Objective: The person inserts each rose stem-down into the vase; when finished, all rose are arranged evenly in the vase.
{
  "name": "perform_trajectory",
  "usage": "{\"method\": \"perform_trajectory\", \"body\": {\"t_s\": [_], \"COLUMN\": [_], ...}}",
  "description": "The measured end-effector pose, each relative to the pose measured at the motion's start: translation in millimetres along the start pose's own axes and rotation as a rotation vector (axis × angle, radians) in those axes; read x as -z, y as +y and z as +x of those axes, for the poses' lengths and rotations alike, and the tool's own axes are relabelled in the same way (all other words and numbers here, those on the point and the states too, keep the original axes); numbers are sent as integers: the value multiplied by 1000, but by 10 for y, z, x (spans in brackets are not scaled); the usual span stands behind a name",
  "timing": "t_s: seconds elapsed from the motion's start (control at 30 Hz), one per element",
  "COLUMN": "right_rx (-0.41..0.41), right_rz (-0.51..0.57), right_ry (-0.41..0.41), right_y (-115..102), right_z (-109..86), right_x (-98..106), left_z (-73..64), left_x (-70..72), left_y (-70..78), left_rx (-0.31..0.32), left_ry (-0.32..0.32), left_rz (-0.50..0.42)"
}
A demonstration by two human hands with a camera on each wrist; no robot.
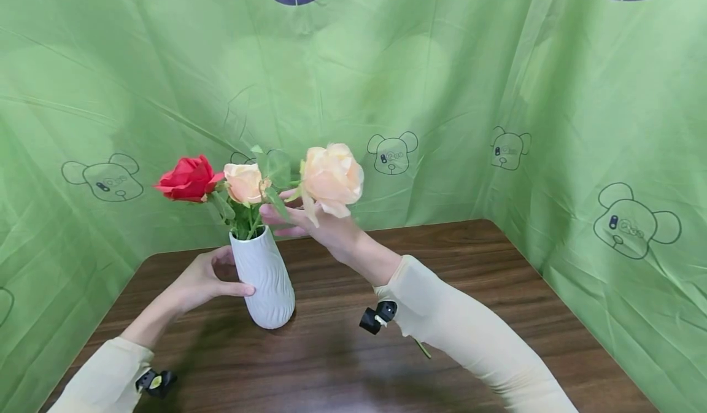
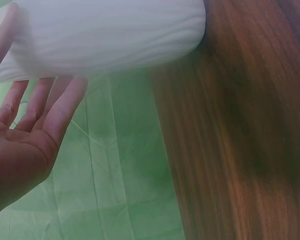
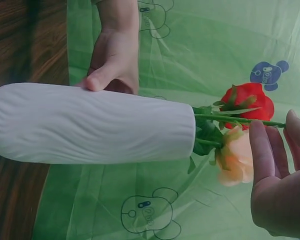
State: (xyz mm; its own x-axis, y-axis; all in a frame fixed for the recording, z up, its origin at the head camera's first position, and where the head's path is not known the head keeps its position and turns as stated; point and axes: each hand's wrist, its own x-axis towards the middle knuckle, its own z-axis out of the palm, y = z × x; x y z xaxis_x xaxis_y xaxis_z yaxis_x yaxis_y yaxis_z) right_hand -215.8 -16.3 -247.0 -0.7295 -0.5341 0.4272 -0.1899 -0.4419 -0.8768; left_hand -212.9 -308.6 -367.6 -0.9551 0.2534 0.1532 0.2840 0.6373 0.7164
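Observation:
A white vase (image 1: pixel 267 287) with wavy ridges stands slightly tilted on the table. My left hand (image 1: pixel 205 281) grips its left side, thumb in front and fingers behind. Out of the vase rise a red rose (image 1: pixel 190 180) and a peach rose (image 1: pixel 243 183) with green leaves. Above and right of the mouth, my right hand (image 1: pixel 331 232) pinches the green stem (image 3: pixel 235 119) of a larger peach rose (image 1: pixel 333 177). In the right wrist view, that stem's lower end runs into the vase mouth (image 3: pixel 193 131); how deep it goes is hidden.
Everything stands on a dark brown wooden table (image 1: pixel 326 364). Green fabric (image 1: pixel 442 94) with bear prints surrounds its back and sides. Part of another green stem (image 1: pixel 422 347) shows below the right sleeve (image 1: pixel 464 315), which hides what else is there.

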Motion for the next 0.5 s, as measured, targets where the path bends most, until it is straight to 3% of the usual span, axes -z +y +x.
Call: {"method": "perform_trajectory", "body": {"t_s": [0.27, 0.5], "right_rx": [-151, -214], "right_rz": [-102, -63], "right_ry": [75, 118], "right_y": [139, 273], "right_z": [175, 254], "right_x": [-93, -166], "left_z": [0, 0], "left_x": [-15, -19], "left_y": [13, 10], "left_rx": [8, 0], "left_ry": [-5, -9], "left_rz": [-15, -11]}}
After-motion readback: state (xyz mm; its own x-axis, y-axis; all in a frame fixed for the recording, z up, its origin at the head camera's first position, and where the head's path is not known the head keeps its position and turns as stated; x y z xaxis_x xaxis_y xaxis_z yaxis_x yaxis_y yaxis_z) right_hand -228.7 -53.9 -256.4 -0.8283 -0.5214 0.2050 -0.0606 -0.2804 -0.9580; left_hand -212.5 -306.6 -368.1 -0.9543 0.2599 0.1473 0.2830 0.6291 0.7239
